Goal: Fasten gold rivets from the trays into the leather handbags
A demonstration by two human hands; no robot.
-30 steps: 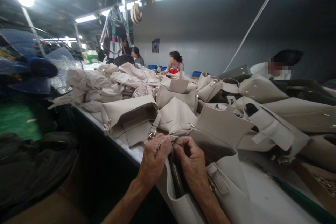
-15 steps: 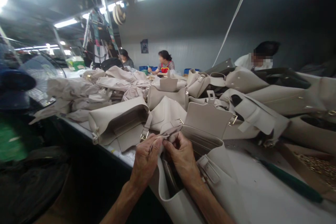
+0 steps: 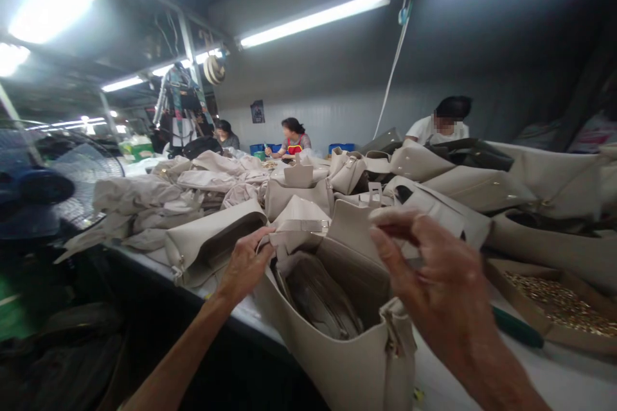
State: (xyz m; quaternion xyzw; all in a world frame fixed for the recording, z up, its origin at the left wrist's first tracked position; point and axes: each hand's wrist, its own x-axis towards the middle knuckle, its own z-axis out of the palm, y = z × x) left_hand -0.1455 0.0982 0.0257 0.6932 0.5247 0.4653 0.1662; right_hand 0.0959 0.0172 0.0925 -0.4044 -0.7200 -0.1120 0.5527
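Note:
A beige handbag stands unclosed in front of me, with its lining pouch showing inside. At the bag's far left rim, my left hand pinches a beige strap. My right hand is raised above the bag's right side, thumb and fingers curved with a gap between them; it is blurred and nothing shows in it. The bag's flap stands up behind the opening. A strap end with metal fittings hangs at the near right corner.
More beige bags lie heaped across the table, with crumpled pale fabric pieces at left. On the right are a cardboard box of small gold-coloured metal parts and a dark green handle. A fan stands left. Several people work beyond.
My hands have moved apart. The right hand has let go of the strap and lifted to the right, while the left keeps hold. The bag's opening now faces me more fully.

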